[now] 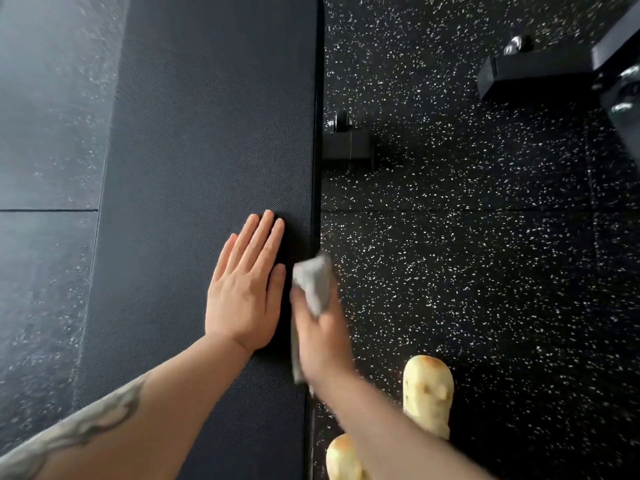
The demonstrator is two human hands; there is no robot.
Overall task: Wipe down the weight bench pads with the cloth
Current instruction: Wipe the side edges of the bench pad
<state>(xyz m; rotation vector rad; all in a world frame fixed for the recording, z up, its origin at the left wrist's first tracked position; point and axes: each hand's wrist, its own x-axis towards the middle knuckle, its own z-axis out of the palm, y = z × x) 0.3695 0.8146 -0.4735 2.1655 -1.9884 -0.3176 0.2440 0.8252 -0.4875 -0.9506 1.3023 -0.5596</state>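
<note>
Weight bench pad (pixel 207 150): long, flat, black textured upholstery running from 6 to 12 o'clock, left of centre. Cloth (pixel 313 285): small grey rag, crumpled and motion-blurred, lying against the pad's right edge at about 5 o'clock from the pad's middle.

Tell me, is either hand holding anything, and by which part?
The right hand grips the grey cloth, bunched around its middle, at the bench pad's right edge. The left hand holds nothing; it lies flat on the pad.
</note>
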